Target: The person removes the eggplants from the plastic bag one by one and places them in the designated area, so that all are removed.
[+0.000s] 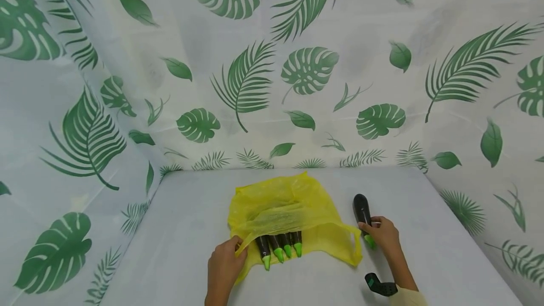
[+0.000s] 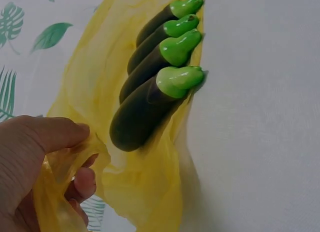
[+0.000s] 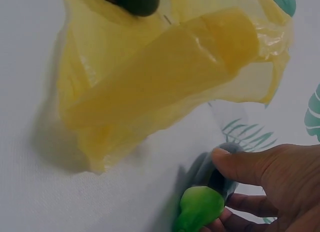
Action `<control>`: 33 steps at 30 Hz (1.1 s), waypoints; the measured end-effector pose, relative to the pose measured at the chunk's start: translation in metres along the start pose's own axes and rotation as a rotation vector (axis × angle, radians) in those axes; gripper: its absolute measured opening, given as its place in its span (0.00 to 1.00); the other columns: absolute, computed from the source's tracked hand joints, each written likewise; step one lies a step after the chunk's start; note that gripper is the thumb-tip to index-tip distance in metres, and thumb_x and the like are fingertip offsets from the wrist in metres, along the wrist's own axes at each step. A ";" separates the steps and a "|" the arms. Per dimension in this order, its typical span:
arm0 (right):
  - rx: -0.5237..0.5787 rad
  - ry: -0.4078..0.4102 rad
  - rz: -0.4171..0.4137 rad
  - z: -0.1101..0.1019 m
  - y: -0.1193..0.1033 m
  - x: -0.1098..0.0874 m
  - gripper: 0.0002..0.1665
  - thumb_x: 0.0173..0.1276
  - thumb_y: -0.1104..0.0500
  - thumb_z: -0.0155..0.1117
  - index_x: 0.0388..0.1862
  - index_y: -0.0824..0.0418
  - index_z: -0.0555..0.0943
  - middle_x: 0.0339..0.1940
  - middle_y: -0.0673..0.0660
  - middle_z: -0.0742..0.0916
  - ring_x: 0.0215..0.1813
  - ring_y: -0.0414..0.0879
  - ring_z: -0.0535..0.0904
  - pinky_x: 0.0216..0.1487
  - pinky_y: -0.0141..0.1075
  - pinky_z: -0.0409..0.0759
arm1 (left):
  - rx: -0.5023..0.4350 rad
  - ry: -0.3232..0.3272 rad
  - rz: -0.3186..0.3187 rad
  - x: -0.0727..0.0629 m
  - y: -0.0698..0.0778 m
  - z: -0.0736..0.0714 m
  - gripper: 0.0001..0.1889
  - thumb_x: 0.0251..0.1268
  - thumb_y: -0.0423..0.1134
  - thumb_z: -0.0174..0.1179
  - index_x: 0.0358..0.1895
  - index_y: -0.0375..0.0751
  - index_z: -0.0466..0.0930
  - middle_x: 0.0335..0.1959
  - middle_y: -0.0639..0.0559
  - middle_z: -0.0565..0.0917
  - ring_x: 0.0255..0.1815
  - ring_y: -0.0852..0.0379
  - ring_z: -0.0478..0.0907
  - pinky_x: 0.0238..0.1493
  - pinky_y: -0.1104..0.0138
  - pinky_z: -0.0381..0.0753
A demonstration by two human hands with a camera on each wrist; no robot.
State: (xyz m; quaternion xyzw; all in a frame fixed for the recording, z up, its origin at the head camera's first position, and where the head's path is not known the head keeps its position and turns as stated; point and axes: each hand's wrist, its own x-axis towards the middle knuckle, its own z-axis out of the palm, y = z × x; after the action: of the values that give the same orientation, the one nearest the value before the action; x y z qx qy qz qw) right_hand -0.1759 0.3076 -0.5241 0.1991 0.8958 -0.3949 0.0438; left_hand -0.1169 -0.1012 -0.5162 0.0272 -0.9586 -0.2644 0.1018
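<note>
Currently, from my remote station, I observe the left hand [image 1: 225, 261] pinching the left handle of the yellow bag [image 1: 280, 192]; this hold apparently keeps the mouth raised. Four eggplants [image 1: 276, 244] lie side by side in that mouth, green stems toward the person, probably aligned to pack compactly. The right hand [image 1: 384, 235] grips a fifth eggplant [image 1: 361, 208] near its stem, right of the bag, presumably leaving the blunt end unobstructed.
</note>
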 end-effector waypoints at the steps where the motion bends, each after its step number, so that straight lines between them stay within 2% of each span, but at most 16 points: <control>1: -0.001 0.001 0.000 0.000 0.000 0.000 0.41 0.67 0.47 0.63 0.64 0.79 0.66 0.55 0.78 0.76 0.53 0.67 0.75 0.51 0.55 0.76 | -0.005 0.013 0.000 0.000 0.000 0.000 0.06 0.52 0.40 0.71 0.30 0.50 0.81 0.24 0.58 0.83 0.24 0.61 0.78 0.22 0.64 0.71; 6: -0.003 0.013 0.005 0.000 0.001 0.003 0.40 0.67 0.48 0.64 0.63 0.79 0.67 0.54 0.78 0.77 0.50 0.65 0.76 0.50 0.54 0.77 | -0.030 0.055 0.009 0.004 0.001 -0.002 0.06 0.53 0.39 0.71 0.32 0.47 0.82 0.24 0.57 0.84 0.24 0.61 0.77 0.24 0.65 0.72; 10: 0.000 0.031 0.021 0.002 0.002 0.004 0.39 0.66 0.49 0.65 0.62 0.78 0.67 0.52 0.77 0.78 0.47 0.62 0.75 0.46 0.49 0.78 | -0.061 0.078 0.022 0.006 0.002 -0.003 0.06 0.54 0.38 0.71 0.33 0.45 0.83 0.27 0.54 0.86 0.26 0.61 0.79 0.27 0.65 0.75; 14: 0.006 0.044 0.025 0.004 0.002 0.007 0.38 0.66 0.49 0.65 0.62 0.77 0.68 0.51 0.76 0.79 0.46 0.60 0.76 0.43 0.45 0.78 | -0.087 0.115 0.042 0.007 0.004 -0.004 0.05 0.55 0.37 0.70 0.33 0.43 0.83 0.26 0.54 0.86 0.24 0.63 0.75 0.26 0.68 0.72; 21: 0.003 0.051 0.014 0.003 -0.001 0.007 0.40 0.66 0.47 0.64 0.63 0.77 0.68 0.52 0.76 0.80 0.46 0.61 0.77 0.46 0.50 0.78 | -0.120 0.112 0.046 0.012 0.008 -0.004 0.04 0.58 0.37 0.68 0.35 0.42 0.84 0.28 0.52 0.87 0.24 0.63 0.75 0.26 0.70 0.71; 25: 0.003 0.066 0.023 0.001 -0.002 0.003 0.42 0.67 0.45 0.63 0.64 0.77 0.67 0.55 0.77 0.79 0.51 0.64 0.77 0.48 0.52 0.78 | -0.118 0.118 0.052 0.012 0.009 -0.005 0.04 0.58 0.37 0.68 0.35 0.42 0.84 0.30 0.51 0.88 0.27 0.61 0.78 0.27 0.68 0.74; 29: 0.016 0.187 0.019 0.001 0.000 -0.007 0.40 0.68 0.41 0.61 0.62 0.73 0.71 0.56 0.75 0.79 0.54 0.66 0.77 0.43 0.50 0.80 | -0.115 0.124 0.060 0.010 0.010 -0.003 0.04 0.58 0.37 0.68 0.35 0.43 0.84 0.31 0.51 0.88 0.28 0.60 0.81 0.29 0.67 0.76; 30: 0.022 0.241 0.003 0.001 0.001 -0.011 0.37 0.69 0.41 0.60 0.61 0.72 0.73 0.54 0.75 0.80 0.54 0.66 0.77 0.40 0.50 0.80 | -0.114 0.125 0.059 0.009 0.009 -0.003 0.04 0.59 0.38 0.68 0.35 0.43 0.84 0.31 0.51 0.88 0.28 0.60 0.81 0.29 0.67 0.76; 33: 0.084 0.405 -0.084 0.000 0.000 -0.023 0.29 0.71 0.46 0.58 0.55 0.71 0.77 0.51 0.73 0.81 0.53 0.67 0.77 0.43 0.53 0.78 | -0.108 0.131 0.068 0.006 0.009 -0.002 0.04 0.58 0.38 0.68 0.34 0.44 0.85 0.30 0.52 0.88 0.27 0.61 0.80 0.27 0.67 0.75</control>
State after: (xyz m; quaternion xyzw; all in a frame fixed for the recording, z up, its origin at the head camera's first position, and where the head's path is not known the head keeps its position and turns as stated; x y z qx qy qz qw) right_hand -0.1554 0.3000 -0.5188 0.2387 0.8766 -0.3851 -0.1621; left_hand -0.1225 -0.0955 -0.5088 0.0065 -0.9347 -0.3096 0.1746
